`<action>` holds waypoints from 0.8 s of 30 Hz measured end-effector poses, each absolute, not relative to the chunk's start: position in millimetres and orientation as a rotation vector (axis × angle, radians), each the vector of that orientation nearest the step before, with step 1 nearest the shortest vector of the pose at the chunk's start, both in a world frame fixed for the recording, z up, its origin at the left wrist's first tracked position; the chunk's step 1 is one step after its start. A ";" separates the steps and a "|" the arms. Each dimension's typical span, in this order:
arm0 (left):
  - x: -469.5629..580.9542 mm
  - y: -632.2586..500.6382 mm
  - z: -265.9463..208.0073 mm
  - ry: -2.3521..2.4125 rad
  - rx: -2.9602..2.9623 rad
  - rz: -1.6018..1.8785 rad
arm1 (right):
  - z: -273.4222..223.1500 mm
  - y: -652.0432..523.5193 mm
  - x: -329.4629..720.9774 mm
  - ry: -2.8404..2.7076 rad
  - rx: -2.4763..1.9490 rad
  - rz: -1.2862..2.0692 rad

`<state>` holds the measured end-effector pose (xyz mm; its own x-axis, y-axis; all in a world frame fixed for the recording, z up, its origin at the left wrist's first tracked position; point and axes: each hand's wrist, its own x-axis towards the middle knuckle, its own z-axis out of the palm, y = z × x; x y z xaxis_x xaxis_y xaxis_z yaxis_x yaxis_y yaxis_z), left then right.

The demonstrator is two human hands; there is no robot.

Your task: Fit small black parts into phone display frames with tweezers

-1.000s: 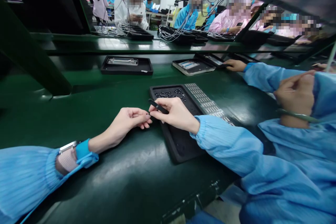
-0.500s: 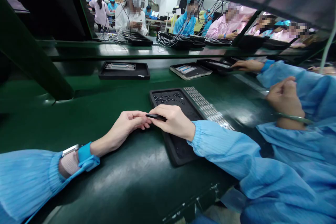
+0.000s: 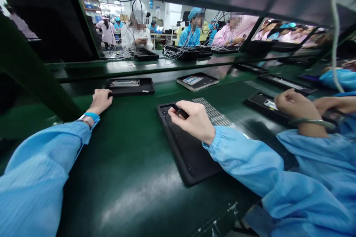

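We see the right hand (image 3: 193, 120) with its fingers closed around a slim black tool (image 3: 180, 110), one end of which pokes out beyond the fingers to the left; the other end is hidden by the hand. These fingers are above the far part of the near tray (image 3: 185, 144), whose bare floor stretches from below them toward us. Small black bits (image 3: 164, 113) lie in that tray just left of the fingertips, and we cannot tell whether the fingertips touch any of them. Just beyond and to the right of the same fingers, a sheet of small pale pieces (image 3: 213, 112) lies along the tray's right side.

The left hand (image 3: 99, 102) is well apart from the right, its fingers bent at the near left corner of the far tray (image 3: 147, 88). We cannot tell whether they grip its edge or only rest there. A metal frame (image 3: 124, 83) lies in that tray, to the right of these fingers. Beyond the right fingers is another tray (image 3: 211, 81) with a pale blue and silver part (image 3: 193, 80), and well to their right we see a co-worker's hand (image 3: 299, 108) wearing a bracelet (image 3: 313, 122)
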<state>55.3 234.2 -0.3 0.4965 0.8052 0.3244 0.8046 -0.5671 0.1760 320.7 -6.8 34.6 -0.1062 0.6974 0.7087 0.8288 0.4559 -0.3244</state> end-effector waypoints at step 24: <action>75.9 -32.1 23.6 1.079 2.698 0.470 | 35.3 -0.3 334.6 -1.611 -1.443 0.072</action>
<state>75.9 -32.1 23.6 0.6836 0.6967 0.2177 0.6337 -0.7145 0.2966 334.6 -0.3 35.3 0.1339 0.8016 0.5826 0.7461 0.3054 -0.5916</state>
